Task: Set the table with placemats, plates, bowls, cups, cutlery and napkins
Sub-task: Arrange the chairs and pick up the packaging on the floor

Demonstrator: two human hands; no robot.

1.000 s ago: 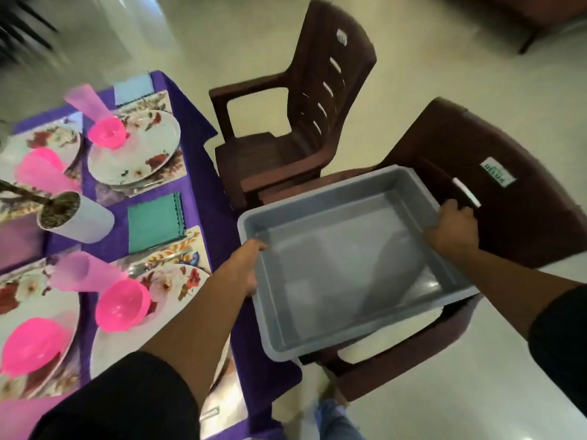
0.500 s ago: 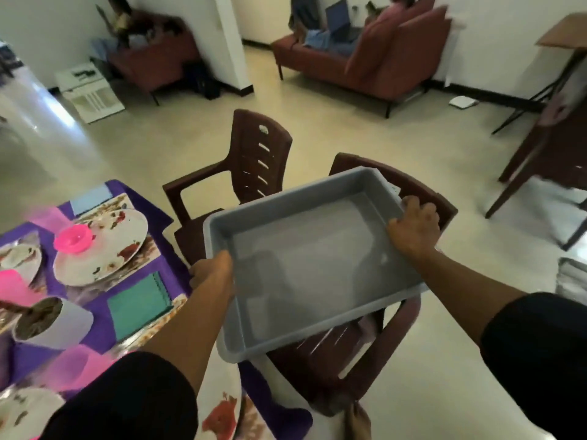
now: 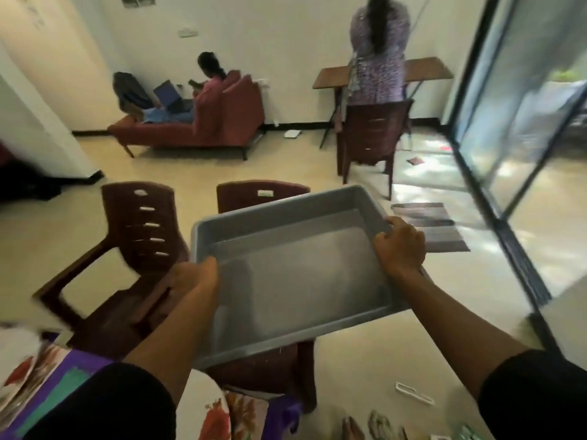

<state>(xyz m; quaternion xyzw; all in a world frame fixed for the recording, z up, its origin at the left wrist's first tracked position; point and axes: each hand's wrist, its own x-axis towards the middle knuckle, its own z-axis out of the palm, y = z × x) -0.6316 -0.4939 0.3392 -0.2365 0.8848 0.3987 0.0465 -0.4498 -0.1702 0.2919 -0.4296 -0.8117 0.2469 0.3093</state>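
Note:
An empty grey plastic tub [image 3: 295, 274] hangs in the air in front of me, held level by both hands. My left hand [image 3: 193, 281] grips its left rim, thumb over the edge. My right hand [image 3: 400, 246] grips the right rim near the far corner. Only a corner of the set table [image 3: 57, 385] shows at the bottom left, with purple cloth, a teal napkin [image 3: 60, 395] and the edge of a floral plate [image 3: 219, 414].
Two dark brown plastic chairs [image 3: 139, 249] stand below and left of the tub. A third chair [image 3: 371, 134] and a standing person are at a far wooden table. Another person sits on a red sofa [image 3: 203, 128]. Glass doors run along the right; a mat [image 3: 428, 223] lies on the floor.
The tub has been lifted off the chair and carried up and away from the table. My view has swung up and to the right, leaving the table almost out of sight.

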